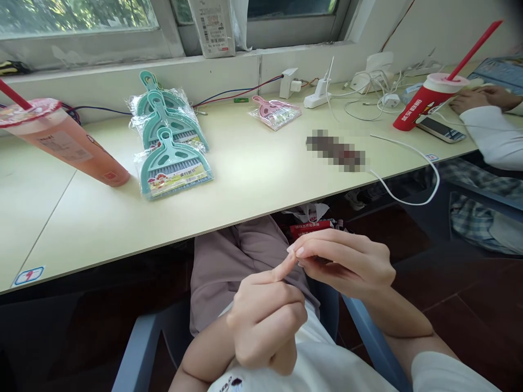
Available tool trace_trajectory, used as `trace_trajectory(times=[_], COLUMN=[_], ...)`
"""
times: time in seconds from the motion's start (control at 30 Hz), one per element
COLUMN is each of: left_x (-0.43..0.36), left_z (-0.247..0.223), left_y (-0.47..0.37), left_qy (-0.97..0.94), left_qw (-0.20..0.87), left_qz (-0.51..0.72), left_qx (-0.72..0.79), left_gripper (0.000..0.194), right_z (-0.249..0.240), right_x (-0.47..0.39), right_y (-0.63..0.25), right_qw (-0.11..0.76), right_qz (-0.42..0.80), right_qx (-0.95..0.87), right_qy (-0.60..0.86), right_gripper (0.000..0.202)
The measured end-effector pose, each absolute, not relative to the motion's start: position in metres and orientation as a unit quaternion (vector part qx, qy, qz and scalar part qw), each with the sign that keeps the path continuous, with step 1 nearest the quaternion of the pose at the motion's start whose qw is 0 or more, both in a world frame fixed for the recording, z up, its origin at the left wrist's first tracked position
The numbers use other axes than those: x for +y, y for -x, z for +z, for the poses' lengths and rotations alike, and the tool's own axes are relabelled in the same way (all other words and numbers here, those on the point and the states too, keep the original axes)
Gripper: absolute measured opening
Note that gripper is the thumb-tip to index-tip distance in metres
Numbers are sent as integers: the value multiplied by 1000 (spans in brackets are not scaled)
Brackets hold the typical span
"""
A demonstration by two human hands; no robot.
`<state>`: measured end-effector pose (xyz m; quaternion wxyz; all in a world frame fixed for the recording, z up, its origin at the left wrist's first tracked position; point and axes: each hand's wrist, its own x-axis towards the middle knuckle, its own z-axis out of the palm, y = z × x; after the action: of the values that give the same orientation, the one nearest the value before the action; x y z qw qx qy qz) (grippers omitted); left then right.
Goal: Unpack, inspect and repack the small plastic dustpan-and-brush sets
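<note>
Both hands are raised over my lap, in front of the table edge. My left hand (267, 318) has its index finger extended, with the other fingers curled in. The fingers of my right hand (347, 258) are pressed together around the tip of that index finger. No object shows between the hands. On the table (253, 179), beyond the hands, several teal dustpan-and-brush sets (175, 169) lie in clear wrappers at the left. A smaller pink set (275, 111) lies near the wall, and a blurred-out item (335, 151) with a white cable (425, 202) is to its right.
A large drink cup (77, 144) leans at the left. At the right are a red cup (425, 103), a phone (440, 129) and another person's hands (482, 98). A power strip (317, 97) and cables run along the wall. Chair armrests (137, 354) flank my lap.
</note>
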<state>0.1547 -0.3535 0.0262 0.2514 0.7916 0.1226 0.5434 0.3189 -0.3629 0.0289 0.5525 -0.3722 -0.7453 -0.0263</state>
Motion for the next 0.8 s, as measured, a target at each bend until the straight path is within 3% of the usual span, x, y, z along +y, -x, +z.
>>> trace_trajectory(times=[0.13, 0.4, 0.53, 0.8], left_x=[-353, -347, -348, -347], left_z=[23, 23, 24, 20], left_y=[-156, -154, -157, -158], left_qy=[-762, -635, -591, -614], left_qw=[249, 494, 565, 520], left_qz=[588, 591, 574, 593], left_qx=[108, 54, 49, 45], left_gripper=[28, 30, 33, 29], right_z=[26, 29, 29, 27], right_x=[-362, -368, -373, -372], right_y=[-321, -323, -325, -326], right_qw=[554, 556, 545, 551], right_qz=[-40, -36, -11, -18], right_qx=[-752, -766, -771, -774], right_qy=[355, 321, 328, 311], right_gripper=[30, 26, 30, 29])
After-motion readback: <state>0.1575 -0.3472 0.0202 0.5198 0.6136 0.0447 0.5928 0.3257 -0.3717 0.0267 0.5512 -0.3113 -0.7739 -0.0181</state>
